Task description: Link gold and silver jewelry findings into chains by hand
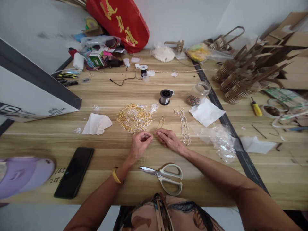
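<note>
Light over the desk (108, 93) is even and moderately bright, its source out of view, with only soft, faint shadows. The blades of the scissors (157, 173) gleam, clear plastic (222, 141) toward the right edge shines in patches, and the dark phone (74, 173) by the near edge carries one pale reflection. Wide-angle distortion stretches the left side; the gold chain (163, 119) looks soft, its links indistinct.

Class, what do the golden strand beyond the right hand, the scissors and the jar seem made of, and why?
Golden strand: perhaps metal, from its sheen; too fine for certainty.
Scissors: bright, shiny blades suggest metal; pale, matt handles, likely plastic.
Jar: glossy, see-through, so glass or clear plastic.
</note>
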### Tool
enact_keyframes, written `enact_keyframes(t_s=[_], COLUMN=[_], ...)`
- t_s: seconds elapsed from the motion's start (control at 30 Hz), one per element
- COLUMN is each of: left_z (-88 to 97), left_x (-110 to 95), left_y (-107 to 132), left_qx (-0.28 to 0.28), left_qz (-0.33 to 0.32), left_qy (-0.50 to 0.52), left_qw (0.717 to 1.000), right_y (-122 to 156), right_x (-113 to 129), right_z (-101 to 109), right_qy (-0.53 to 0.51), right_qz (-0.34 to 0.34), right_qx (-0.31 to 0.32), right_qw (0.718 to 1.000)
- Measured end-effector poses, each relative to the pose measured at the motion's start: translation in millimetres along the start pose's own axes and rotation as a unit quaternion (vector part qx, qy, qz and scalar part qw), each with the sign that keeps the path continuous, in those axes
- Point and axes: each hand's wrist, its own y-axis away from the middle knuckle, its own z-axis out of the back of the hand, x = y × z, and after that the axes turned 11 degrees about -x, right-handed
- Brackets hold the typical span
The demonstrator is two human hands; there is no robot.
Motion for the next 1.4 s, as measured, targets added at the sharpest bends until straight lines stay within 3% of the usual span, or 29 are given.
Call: enact_keyframes(t_s=[0.77, 1.03, 1.3, 1.4], left_z=[-1.0, -0.7, 1.6, 2.7], left_x=[-1, 5, 5, 2], left_y=[4, 2, 2, 3], left_qx=[0.012, 0.045, 0.085, 0.091], left_qz=[-0.03, 0.004, 0.074, 0.072], left_qy=[-0.024, 0.017, 0.05, 0.033], left_qw=[0.999, 0.999, 0.992, 0.993], right_y=[-1, -4, -4, -3], right_x=[0, -5, 5, 9], right_z=[5, 9, 14, 16], right_qy=[0.103, 0.117, 0.202, 0.236], right_qz=[0.046, 0.068, 0.106, 0.112], right_qx=[0.033, 0.065, 0.087, 0.091], right_qw=[0.993, 0.989, 0.97, 0.961])
